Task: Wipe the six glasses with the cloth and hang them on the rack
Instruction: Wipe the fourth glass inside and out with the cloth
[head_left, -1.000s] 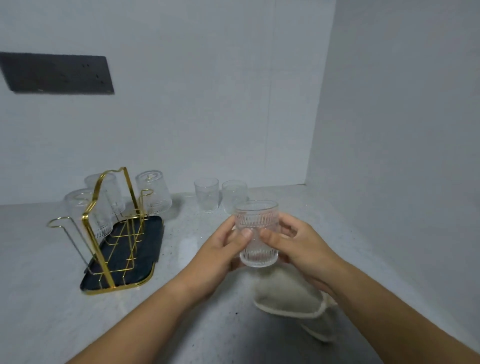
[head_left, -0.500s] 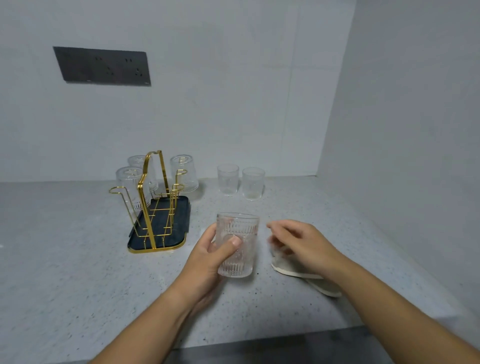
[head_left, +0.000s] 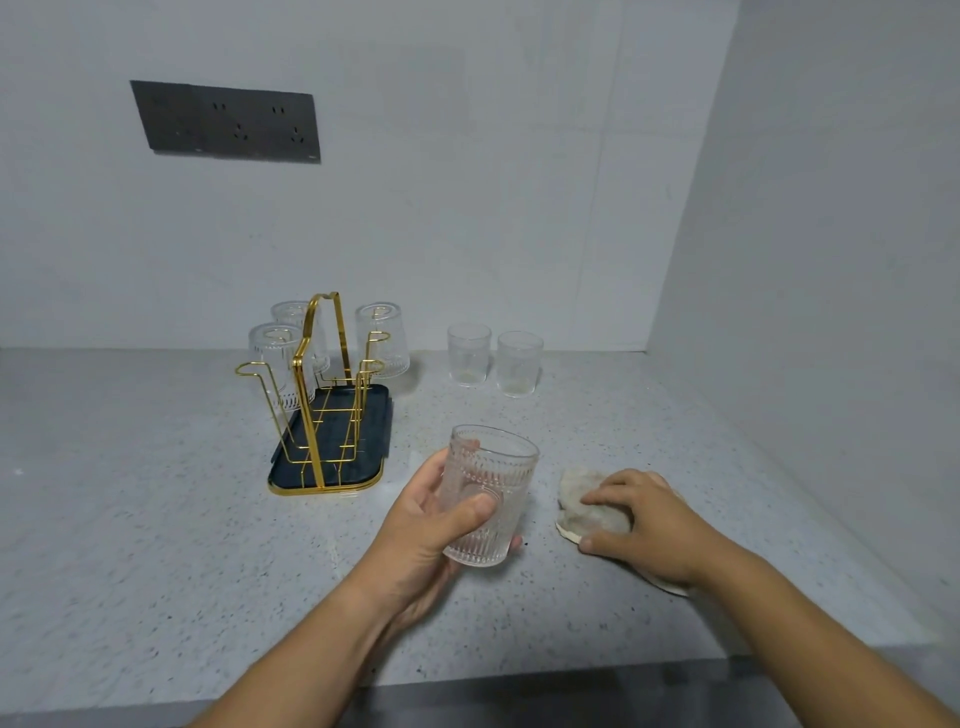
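My left hand (head_left: 426, 525) grips a ribbed clear glass (head_left: 488, 493), upright and slightly tilted, above the counter. My right hand (head_left: 639, 525) rests on the beige cloth (head_left: 587, 506) lying on the counter to the right of the glass, fingers curled over it. The gold wire rack (head_left: 322, 395) on its dark tray (head_left: 374, 457) stands at the left, with three glasses hung upside down on it: two on the left side (head_left: 275, 364) (head_left: 291, 314) and one on the right (head_left: 382, 338). Two more upright glasses (head_left: 469, 353) (head_left: 519, 364) stand behind.
The speckled grey counter (head_left: 156, 519) ends in a front edge near me and meets a wall at the back and another at the right. A dark socket panel (head_left: 228, 122) is on the back wall.
My right hand let go of the glass and dropped right onto the cloth. The glass stays in my left hand alone. The camera pulled back and up.
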